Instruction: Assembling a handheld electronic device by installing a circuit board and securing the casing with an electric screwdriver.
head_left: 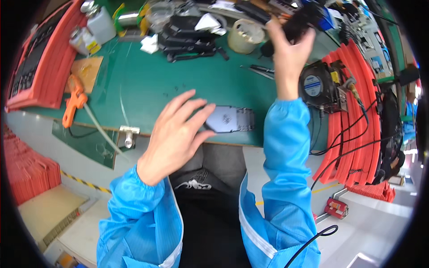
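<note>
On the green mat, near the front edge, lies a flat grey-blue device panel (227, 119) with a black frame and dark fittings along its right end. My left hand (175, 129) is spread over its left end, fingers apart and gripping nothing; whether the fingertips touch it I cannot tell. Stretched to the far right, my right hand (290, 51) has its thumb and fingers on either side of a black object (300, 22), blurred and of unclear kind. Tweezers (259, 70) lie left of my right wrist, below a round translucent tub (246, 36).
An orange glue gun (75, 100) lies at the left, beside a red foam stack (44, 58) and white bottles (99, 24). Black parts (185, 39) are piled at the back. A black fan (316, 85) with loose cables stands at the right by red foam sheets (348, 129).
</note>
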`<state>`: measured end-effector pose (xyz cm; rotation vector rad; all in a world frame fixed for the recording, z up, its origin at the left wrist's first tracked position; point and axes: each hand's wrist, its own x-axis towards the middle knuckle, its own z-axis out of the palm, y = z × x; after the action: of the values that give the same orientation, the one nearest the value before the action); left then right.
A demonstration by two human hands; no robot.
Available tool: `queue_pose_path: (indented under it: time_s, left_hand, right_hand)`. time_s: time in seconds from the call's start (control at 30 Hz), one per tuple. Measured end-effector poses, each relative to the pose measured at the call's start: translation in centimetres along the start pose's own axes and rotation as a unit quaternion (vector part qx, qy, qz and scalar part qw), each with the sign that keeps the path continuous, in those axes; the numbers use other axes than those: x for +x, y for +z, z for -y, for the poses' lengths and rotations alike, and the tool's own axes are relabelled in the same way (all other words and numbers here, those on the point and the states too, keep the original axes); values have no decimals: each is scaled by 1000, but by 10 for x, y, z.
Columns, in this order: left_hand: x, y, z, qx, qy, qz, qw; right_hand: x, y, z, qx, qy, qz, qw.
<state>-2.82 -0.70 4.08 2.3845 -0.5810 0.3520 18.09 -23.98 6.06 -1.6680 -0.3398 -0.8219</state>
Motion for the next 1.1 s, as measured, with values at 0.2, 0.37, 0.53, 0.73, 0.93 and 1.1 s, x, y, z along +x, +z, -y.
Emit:
queue_pose_path:
  time_s: [0.2,0.37,0.53,0.73,0.93,1.1]
  left_hand:
    - [13,8,-13,1,-1,50,999]
    - [21,12,-11,-56,-27,64,996]
    - [20,6,-20,-235,-126,6,964]
    - [16,15,-34,-539,-264,-90,795]
    - [1,31,-40,-559,-274,-48,781]
    - [3,19,-33,-534,-312,-1,786]
  right_hand:
    - [-78,-48,70,-136,-67,247,957]
    - [-144,-80,95,-175,-36,345,921]
    - [-177,-90,101,-196,23,277,940]
    - [-186,-71,128,-176,15,205,963]
    - [-181,-65,137,-56,33,232,971]
    - [-183,-70,130,-68,18,306,949]
